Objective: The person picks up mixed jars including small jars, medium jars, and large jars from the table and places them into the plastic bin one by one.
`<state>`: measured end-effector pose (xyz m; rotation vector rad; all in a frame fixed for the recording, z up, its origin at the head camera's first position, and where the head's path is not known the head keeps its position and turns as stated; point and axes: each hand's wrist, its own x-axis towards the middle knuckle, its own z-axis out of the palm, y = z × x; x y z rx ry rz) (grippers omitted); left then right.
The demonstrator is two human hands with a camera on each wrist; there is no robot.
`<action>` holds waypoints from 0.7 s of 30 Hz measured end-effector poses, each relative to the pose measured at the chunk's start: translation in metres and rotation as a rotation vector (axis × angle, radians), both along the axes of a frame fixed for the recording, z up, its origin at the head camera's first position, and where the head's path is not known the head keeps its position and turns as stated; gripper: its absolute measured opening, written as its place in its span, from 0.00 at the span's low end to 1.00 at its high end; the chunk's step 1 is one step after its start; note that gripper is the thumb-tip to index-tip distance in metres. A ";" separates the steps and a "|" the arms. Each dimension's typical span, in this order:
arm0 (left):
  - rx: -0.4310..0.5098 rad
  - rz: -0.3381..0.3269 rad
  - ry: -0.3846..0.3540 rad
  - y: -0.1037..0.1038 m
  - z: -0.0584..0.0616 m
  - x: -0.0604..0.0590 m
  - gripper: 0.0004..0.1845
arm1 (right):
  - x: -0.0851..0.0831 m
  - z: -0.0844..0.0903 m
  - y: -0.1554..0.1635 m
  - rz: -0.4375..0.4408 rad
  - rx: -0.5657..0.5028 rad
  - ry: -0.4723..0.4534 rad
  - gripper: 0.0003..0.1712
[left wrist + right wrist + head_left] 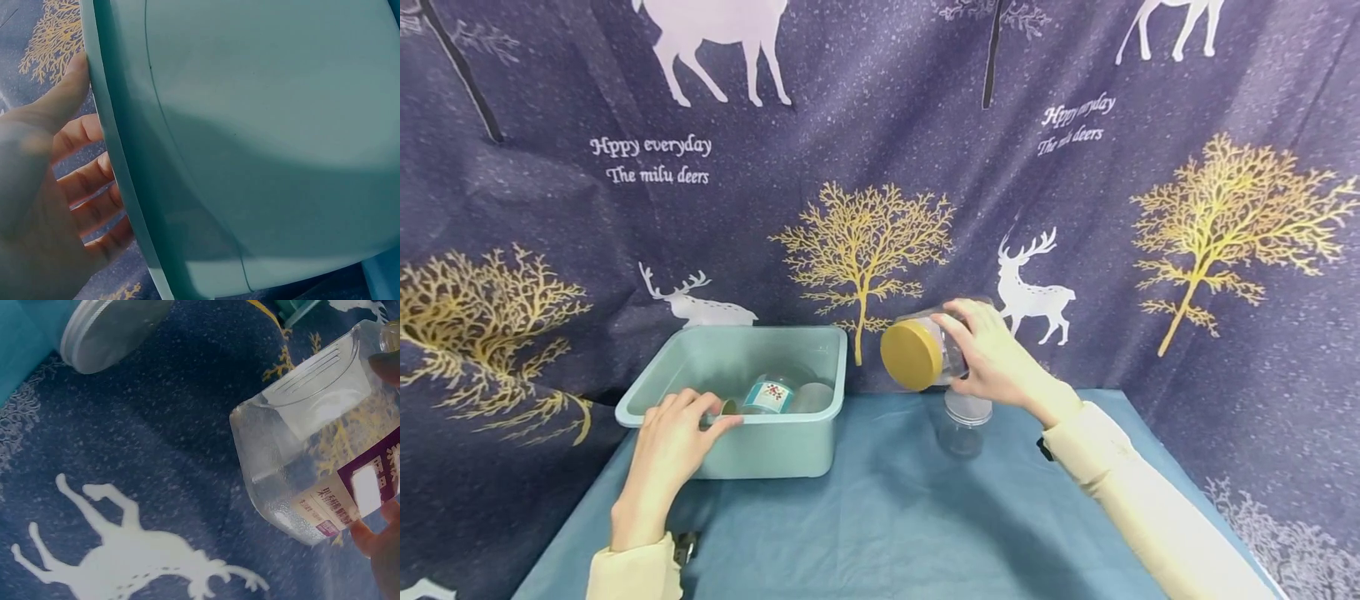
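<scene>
My right hand (992, 354) grips a clear plastic jar (281, 469) with a yellow lid (912, 354), tilted on its side above the table, lid towards the left. A purple and cream label shows on the jar in the right wrist view. Below that hand, a smaller clear jar with a pale lid (967, 407) stands on the table. My left hand (673, 442) holds the front rim of a light green plastic basin (760, 450), thumb along the rim. In the basin lies a clear jar with a blue and white label (769, 394), beside a translucent round piece (812, 398).
A blue cloth (880, 533) covers the table. Behind it hangs a dark blue curtain (880, 133) printed with deer and yellow trees, close to the basin's back edge. The basin stands at the left of the table.
</scene>
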<state>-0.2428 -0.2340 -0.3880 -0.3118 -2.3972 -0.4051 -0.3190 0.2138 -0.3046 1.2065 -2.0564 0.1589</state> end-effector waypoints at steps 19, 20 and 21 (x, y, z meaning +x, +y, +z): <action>-0.009 -0.001 0.003 0.000 0.001 0.002 0.16 | -0.018 0.029 -0.099 0.042 0.296 0.054 0.58; -0.010 -0.001 0.000 0.000 0.001 0.002 0.16 | -0.018 0.030 -0.104 0.034 0.301 0.061 0.58; -0.011 0.000 -0.003 0.000 0.001 0.002 0.16 | -0.019 0.031 -0.108 0.024 0.309 0.067 0.58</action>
